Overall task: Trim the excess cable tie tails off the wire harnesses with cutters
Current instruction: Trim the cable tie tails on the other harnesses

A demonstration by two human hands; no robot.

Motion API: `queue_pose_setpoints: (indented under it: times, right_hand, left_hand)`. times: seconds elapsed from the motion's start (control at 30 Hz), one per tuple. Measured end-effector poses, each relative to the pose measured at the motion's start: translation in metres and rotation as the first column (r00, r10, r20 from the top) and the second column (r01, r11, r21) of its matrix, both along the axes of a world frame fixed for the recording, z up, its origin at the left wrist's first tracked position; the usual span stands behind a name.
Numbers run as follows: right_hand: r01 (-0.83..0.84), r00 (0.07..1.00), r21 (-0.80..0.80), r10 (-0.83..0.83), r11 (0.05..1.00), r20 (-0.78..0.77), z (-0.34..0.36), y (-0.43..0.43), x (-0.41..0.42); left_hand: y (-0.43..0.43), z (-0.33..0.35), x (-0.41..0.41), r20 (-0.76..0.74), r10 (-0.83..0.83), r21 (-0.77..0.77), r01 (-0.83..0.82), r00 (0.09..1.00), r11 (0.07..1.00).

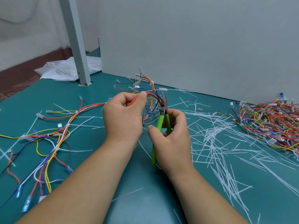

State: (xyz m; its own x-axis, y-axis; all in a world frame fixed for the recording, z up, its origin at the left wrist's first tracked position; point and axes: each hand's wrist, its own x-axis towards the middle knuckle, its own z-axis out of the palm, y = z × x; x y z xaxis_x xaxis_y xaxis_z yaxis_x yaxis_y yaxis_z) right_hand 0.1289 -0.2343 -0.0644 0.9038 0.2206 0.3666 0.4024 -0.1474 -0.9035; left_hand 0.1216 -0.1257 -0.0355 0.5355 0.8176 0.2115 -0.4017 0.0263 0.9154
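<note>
My left hand pinches the red and orange wires of a wire harness and holds it above the teal mat. My right hand grips green-handled cutters, whose metal jaws point up into the wire bundle just right of my left fingers. A thin white cable tie tail runs from my left fingertips toward a white connector. The jaws' exact contact with the tie is hidden among the wires.
A second harness sprawls over the mat at left. A tangled heap of harnesses lies at the right. Several cut white tie tails litter the mat. A grey post, plastic bag and wall panel stand behind.
</note>
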Motion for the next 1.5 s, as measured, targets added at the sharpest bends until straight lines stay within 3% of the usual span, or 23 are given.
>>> queue_pose_setpoints:
  times: [0.1, 0.37, 0.67, 1.13, 1.5]
  right_hand:
    - [-0.001, 0.999, -0.006, 0.001, 1.000, 0.037, -0.001, 0.000, -0.001]
    - [0.039, 0.999, 0.070, -0.040, 0.997, 0.013, -0.001, 0.000, -0.001]
    - [0.048, 0.998, 0.122, -0.051, 0.991, 0.024, -0.001, 0.001, -0.001]
    - [0.070, 0.990, 0.272, -0.100, 0.960, 0.098, -0.004, -0.001, 0.008]
    - [0.103, 0.983, 0.117, -0.119, 0.988, 0.140, -0.001, -0.003, 0.002]
  left_hand:
    - [0.004, -0.001, 0.002, -0.007, 0.037, 0.001, -0.037, 0.999, 0.999]
    - [-0.005, 0.001, -0.007, -0.049, -0.003, 0.261, 0.016, 0.999, 0.965]
    - [-0.009, 0.001, -0.012, -0.085, -0.015, 0.337, 0.043, 0.996, 0.940]
    - [-0.006, 0.006, -0.016, -0.054, 0.026, 0.699, 0.019, 0.998, 0.714]
    - [-0.003, 0.004, -0.016, -0.016, 0.188, 0.768, -0.109, 0.982, 0.631]
